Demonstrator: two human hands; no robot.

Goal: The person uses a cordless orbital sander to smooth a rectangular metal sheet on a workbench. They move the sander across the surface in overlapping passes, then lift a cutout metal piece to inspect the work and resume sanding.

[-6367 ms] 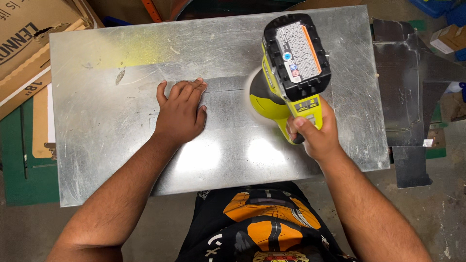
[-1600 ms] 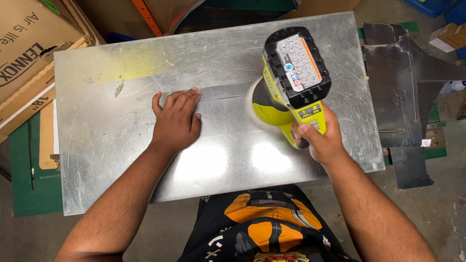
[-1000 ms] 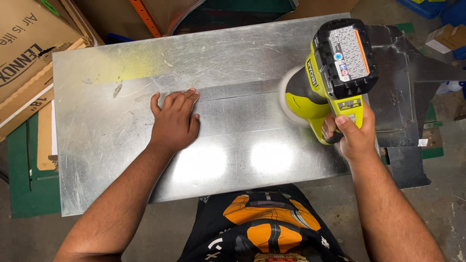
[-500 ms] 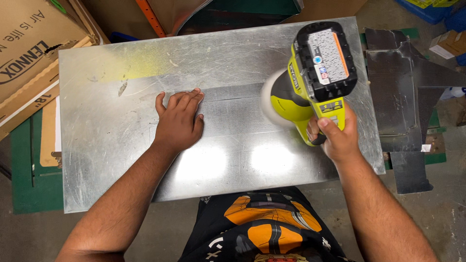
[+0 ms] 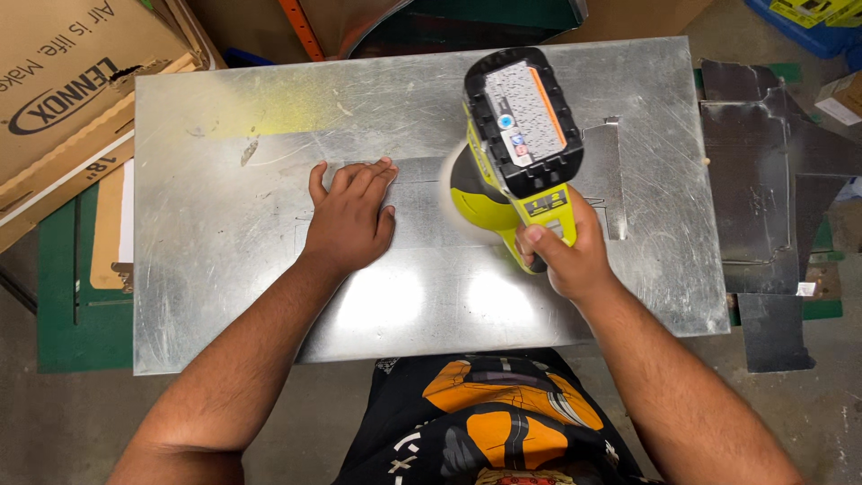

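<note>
A large galvanised sheet of metal (image 5: 224,287) lies flat in front of me. My left hand (image 5: 350,216) rests palm down on it near the middle, fingers spread. My right hand (image 5: 566,256) grips the handle of a yellow-green cordless polisher (image 5: 512,153) with a black battery pack on top. The tool's round pad is pressed to the sheet just right of my left hand's fingertips and looks blurred.
Cardboard boxes (image 5: 72,99) lie at the upper left over a green mat (image 5: 63,296). Dark cut-out pieces of sheet metal (image 5: 772,207) lie on the floor to the right. A blue box (image 5: 808,18) sits at the top right. Concrete floor surrounds the sheet.
My right hand has swept the polisher right toward the sheet's right edge and now back left to the middle. My left hand has stayed flat in place.
</note>
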